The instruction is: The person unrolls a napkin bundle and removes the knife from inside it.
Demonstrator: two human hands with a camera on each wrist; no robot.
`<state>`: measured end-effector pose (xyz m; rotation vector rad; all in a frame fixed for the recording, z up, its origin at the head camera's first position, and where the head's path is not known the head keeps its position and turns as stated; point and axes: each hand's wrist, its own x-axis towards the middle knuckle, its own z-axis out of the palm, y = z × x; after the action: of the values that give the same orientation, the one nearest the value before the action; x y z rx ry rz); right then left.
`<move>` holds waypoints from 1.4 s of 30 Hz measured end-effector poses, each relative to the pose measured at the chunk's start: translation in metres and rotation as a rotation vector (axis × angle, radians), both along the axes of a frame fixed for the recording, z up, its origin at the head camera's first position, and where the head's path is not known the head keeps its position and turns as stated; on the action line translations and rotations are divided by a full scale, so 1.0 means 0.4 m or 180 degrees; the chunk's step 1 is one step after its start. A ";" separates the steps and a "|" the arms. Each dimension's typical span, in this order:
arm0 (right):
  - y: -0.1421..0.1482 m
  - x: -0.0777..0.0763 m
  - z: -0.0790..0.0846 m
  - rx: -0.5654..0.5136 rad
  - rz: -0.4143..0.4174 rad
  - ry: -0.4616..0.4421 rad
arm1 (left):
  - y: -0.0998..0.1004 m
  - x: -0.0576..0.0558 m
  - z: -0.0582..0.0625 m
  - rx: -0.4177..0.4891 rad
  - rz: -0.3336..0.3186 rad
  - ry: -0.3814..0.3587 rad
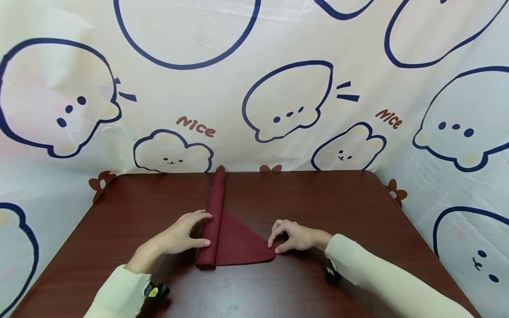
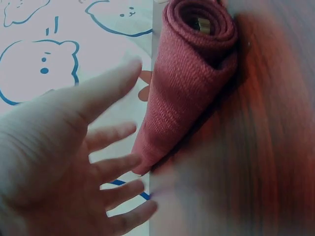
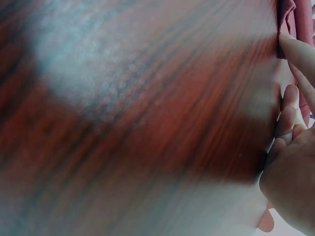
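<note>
A dark red cloth [image 1: 242,247] lies on the table, its left part wound into a long roll [image 1: 214,207] that reaches to the back edge. To the right, a flat triangular flap spreads from the roll. My left hand [image 1: 175,234] is at the roll's left side, thumb and fingers spread, fingertips right at the cloth. In the left wrist view the roll [image 2: 182,88] shows its coiled near end. My right hand [image 1: 296,236] pinches the flap's rounded right corner between thumb and index finger. The right wrist view catches only a strip of cloth [image 3: 288,22] by the thumb.
The brown wooden table [image 1: 318,198] has rounded back corners. Behind it and at both sides hangs a pale sheet [image 1: 286,35] with cartoon animals. Dark wrist devices [image 1: 157,290] sit under both light sleeves.
</note>
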<state>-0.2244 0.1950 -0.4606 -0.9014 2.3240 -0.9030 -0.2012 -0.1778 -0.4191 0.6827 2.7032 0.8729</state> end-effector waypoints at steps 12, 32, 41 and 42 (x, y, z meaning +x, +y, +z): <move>0.003 -0.002 -0.005 -0.0054 0.0083 0.0095 | 0.043 0.000 -0.031 0.0068 0.0174 0.0455; 0.000 -0.003 -0.001 -0.0096 0.0059 0.0077 | 0.072 -0.006 -0.051 -0.0277 0.0100 0.0379; 0.001 -0.005 0.000 -0.0074 0.0065 -0.0008 | 0.038 -0.007 -0.047 -0.0231 0.0122 0.0210; 0.001 -0.006 0.001 -0.0076 0.0066 -0.0012 | 0.034 -0.008 -0.044 -0.0233 0.0120 0.0196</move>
<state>-0.2267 0.1956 -0.4602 -0.9310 2.3012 -0.9250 -0.2045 -0.1642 -0.4368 0.6556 2.7957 0.7695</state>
